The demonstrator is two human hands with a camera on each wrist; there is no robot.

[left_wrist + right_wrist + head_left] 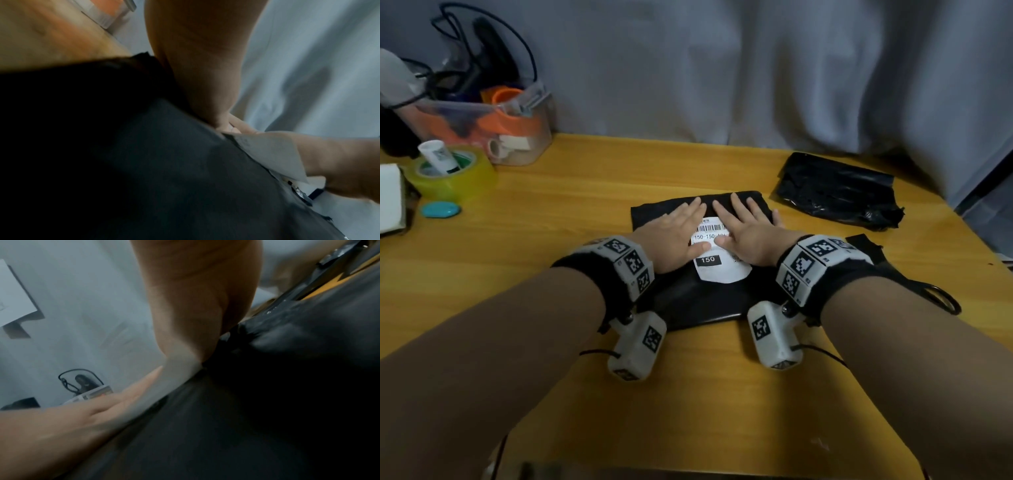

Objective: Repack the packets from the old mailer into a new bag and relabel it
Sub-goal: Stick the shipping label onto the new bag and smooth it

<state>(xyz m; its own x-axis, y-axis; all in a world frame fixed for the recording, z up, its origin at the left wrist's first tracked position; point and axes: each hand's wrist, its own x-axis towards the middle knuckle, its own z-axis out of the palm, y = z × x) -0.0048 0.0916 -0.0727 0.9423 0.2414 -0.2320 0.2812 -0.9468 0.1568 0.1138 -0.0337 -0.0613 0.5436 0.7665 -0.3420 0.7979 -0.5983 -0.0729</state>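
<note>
Head view: new bag [698, 305], black and flat, lying mid-surface [585, 192], nearer the front edge than the back. White label [717, 263] stuck on top, with a barcode and a bold "150" printed on it; lower edge rounded, slightly lifted-looking. Left hand [674, 236] and right hand [748, 236] both spread flat, fingers straight, pressing on the label's upper part and the bag beyond it, thumbs nearly meeting over the print. Probably smoothing the label so the glue takes and no bubble stays. Old mailer [835, 192], crumpled and shiny black, pushed aside toward the back right corner, well apart from the bag, likely emptied. Tape roll [450, 174] and clear bin [482, 126] parked at the back left corner.

Left wrist view: blurred; palm flat on dull dark bag [185, 178], label [269, 155] edge showing pale beside it.

Right wrist view: blurred too; straight fingers [115, 402] of the other hand laid over the pale label [174, 374], glossy creased bag [267, 402] below.
</note>
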